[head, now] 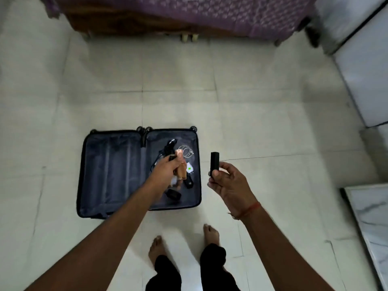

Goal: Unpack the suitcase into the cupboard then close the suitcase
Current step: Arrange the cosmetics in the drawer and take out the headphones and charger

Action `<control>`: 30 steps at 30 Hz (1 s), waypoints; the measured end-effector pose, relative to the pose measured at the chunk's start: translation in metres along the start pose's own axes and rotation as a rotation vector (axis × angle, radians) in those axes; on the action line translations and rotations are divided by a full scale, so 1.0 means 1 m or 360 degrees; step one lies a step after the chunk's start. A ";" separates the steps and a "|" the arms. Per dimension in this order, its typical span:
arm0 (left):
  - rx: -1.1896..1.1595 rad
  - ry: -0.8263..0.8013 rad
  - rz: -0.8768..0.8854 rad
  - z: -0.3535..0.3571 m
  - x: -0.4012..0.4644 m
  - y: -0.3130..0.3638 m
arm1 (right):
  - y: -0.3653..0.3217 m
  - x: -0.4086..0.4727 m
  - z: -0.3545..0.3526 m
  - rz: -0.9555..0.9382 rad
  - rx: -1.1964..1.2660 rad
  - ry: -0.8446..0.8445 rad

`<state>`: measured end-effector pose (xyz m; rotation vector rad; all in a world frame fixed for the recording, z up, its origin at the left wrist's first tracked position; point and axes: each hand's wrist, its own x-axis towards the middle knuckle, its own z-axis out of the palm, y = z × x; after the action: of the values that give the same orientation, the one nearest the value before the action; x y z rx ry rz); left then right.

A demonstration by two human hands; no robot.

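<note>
A dark suitcase (109, 173) lies open flat on the floor. Its left half shows bare grey lining. The right half holds small items: a coiled white cable (186, 151), black cords (169, 147), a white adapter with a green mark (190, 168) and small black gadgets (173, 194). My left hand (168, 168) hovers over the right half and grips a tan bottle-shaped item (181, 169) together with a dark object. My right hand (224, 180), just right of the suitcase, holds a slim black rectangular box (214, 162) upright.
A bed with a purple patterned cover (178, 13) spans the back. A white cupboard (365, 76) stands at the right, with a marble-topped surface (369, 217) nearer. My bare feet (211, 234) stand on the pale tiled floor in front of the suitcase.
</note>
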<state>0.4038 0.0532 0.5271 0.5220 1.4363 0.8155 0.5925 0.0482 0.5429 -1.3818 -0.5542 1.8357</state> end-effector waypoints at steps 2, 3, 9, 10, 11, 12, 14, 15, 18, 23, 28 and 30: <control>0.0077 -0.0141 0.0074 0.018 -0.046 0.049 | -0.044 -0.052 0.006 -0.0057 0.0100 0.0021; 0.0110 -0.0189 0.0077 0.030 -0.067 0.067 | -0.060 -0.074 0.007 -0.0089 0.0118 0.0037; 0.0385 -0.0546 0.0281 0.129 -0.177 0.126 | -0.140 -0.211 -0.028 -0.0347 0.0243 0.0246; 0.0415 -0.0576 0.0313 0.147 -0.188 0.129 | -0.147 -0.226 -0.038 -0.0378 0.0243 0.0291; 0.0472 -0.0611 0.0349 0.170 -0.203 0.133 | -0.154 -0.244 -0.054 -0.0425 0.0255 0.0357; 0.0521 -0.0634 0.0386 0.191 -0.214 0.134 | -0.160 -0.260 -0.069 -0.0468 0.0284 0.0422; 0.0616 -0.0707 0.0430 0.238 -0.235 0.132 | -0.168 -0.291 -0.108 -0.0562 0.0365 0.0524; 0.0666 -0.0753 0.0445 0.259 -0.243 0.130 | -0.171 -0.304 -0.126 -0.0586 0.0406 0.0568; 0.0816 -0.0893 0.0496 0.340 -0.266 0.115 | -0.178 -0.345 -0.197 -0.0690 0.0493 0.0712; 0.0885 -0.1082 0.0524 0.471 -0.306 0.080 | -0.192 -0.405 -0.306 -0.0775 0.0602 0.0848; 0.0934 -0.1258 0.0518 0.573 -0.331 0.060 | -0.217 -0.444 -0.390 -0.0865 0.0734 0.1017; 0.0970 -0.1325 0.0517 0.605 -0.332 0.057 | -0.229 -0.451 -0.417 -0.0892 0.0772 0.1083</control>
<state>1.0065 -0.0672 0.8457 1.4001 0.7920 0.2991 1.1137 -0.2032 0.8516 -1.2412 -0.0988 0.8872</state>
